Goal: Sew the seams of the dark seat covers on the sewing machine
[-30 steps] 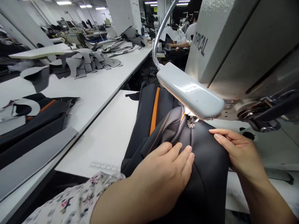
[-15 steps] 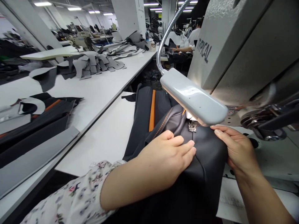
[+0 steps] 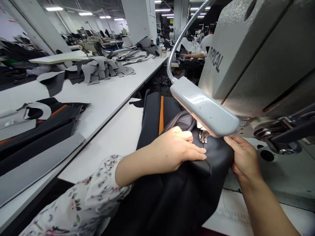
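A black leather-look cover (image 3: 194, 190) with a seam and orange stitching lies beneath the presser foot (image 3: 203, 135) of a sewing machine (image 3: 236, 62). My left hand (image 3: 180, 149) is on the cover just left of the foot, fingers curled and pressed together on the material; its thumb is hidden. On the other side, my right hand (image 3: 244, 159) pinches the cover's right edge between thumb and fingers. A grey lamp head (image 3: 205, 108) on a bendable metal neck hides the needle area. Behind my left hand, the cover's dark panels carry an orange strip (image 3: 161, 114).
A long white table (image 3: 108, 105) runs along the left. Dark and orange cover pieces (image 3: 54, 121), a grey strip (image 3: 44, 164) and piled grey cut pieces (image 3: 98, 68) lie on it. The machine's handwheel-like metal part (image 3: 278, 134) juts out at right. A co-worker (image 3: 205, 42) sits farther back.
The cover has shifted slightly and bunched more under my left hand. My left hand has turned flatter and moved up a little; the right hand has moved slightly left, still pinching the edge.
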`<state>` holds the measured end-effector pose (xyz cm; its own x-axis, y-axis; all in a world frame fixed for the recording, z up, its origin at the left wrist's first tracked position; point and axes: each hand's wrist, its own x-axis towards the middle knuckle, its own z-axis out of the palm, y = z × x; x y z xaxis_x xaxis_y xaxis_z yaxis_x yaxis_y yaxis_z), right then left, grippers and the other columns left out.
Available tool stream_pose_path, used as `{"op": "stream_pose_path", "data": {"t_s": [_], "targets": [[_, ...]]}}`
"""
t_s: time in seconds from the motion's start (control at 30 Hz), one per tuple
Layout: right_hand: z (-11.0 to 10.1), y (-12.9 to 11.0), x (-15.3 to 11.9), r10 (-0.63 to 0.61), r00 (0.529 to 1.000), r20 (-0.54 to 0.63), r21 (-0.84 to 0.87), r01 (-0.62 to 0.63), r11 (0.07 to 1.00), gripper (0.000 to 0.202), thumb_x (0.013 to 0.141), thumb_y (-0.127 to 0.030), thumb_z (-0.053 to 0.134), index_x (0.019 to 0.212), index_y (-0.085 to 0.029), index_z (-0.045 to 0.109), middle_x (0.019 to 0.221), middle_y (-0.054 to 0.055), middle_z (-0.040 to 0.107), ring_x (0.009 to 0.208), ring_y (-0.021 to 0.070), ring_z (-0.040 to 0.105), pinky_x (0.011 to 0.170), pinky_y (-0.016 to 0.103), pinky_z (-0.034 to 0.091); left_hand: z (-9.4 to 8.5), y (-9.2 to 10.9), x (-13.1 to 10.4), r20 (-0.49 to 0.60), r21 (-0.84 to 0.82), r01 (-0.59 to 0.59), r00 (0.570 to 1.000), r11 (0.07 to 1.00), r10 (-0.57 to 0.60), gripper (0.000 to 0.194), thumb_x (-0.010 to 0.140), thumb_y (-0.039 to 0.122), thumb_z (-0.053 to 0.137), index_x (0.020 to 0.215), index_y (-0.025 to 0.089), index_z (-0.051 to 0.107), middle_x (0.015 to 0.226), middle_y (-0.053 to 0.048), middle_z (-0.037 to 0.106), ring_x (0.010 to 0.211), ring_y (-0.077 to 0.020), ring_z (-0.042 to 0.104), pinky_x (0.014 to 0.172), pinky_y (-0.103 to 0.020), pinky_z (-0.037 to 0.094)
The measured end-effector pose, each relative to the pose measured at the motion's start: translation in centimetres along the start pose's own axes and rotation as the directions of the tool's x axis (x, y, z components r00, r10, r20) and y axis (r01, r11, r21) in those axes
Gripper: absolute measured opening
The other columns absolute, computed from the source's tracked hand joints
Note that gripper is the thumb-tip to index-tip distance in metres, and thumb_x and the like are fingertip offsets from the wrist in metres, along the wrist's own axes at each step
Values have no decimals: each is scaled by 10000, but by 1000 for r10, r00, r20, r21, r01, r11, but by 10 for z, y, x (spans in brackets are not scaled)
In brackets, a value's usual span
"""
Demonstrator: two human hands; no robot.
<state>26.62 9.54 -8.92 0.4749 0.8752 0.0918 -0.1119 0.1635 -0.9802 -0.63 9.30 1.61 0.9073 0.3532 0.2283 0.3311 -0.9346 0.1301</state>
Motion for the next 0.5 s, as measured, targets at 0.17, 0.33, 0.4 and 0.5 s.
{"op": "stream_pose_path", "data": {"t_s": [0.17, 0.33, 0.4, 0.5], "targets": [[7, 6, 0, 24, 999, -36, 44, -22, 999, 349, 581, -400, 921, 819, -203, 759, 807, 17, 752, 703, 170, 668, 745, 349, 601, -6, -13, 4, 1, -193, 21, 1000, 981, -21, 508, 943, -8, 475, 1282, 252, 748, 1347, 32, 739, 1135, -180, 645, 1022, -353, 470], [18, 17, 1, 18, 999, -28, 43, -17, 999, 410, 625, -466, 886, 897, -188, 755, 889, 45, 765, 717, 189, 684, 751, 387, 604, -10, -31, 11, 75, -348, 39, 997, 937, -14, 536, 981, 9, 396, 1230, 294, 776, 1347, 51, 736, 1170, -182, 641, 1158, -398, 415], [23, 22, 5, -13, 999, -34, 20, 13, 1000, 420, 656, -497, 858, 923, -191, 748, 893, 39, 757, 753, 194, 691, 790, 404, 608, -10, -37, 15, 92, -390, 43, 996, 920, -7, 533, 983, 29, 387, 1224, 297, 780, 1351, 51, 734, 1188, -189, 635, 1181, -415, 398], [27, 24, 6, -92, 995, -39, -53, 90, 995, 414, 744, -524, 793, 993, -196, 744, 941, 43, 750, 899, 226, 709, 889, 440, 599, -9, -41, 19, 88, -413, 46, 996, 910, -10, 530, 981, 37, 377, 1211, 284, 786, 1344, 61, 736, 1219, -189, 621, 1175, -393, 399]]}}
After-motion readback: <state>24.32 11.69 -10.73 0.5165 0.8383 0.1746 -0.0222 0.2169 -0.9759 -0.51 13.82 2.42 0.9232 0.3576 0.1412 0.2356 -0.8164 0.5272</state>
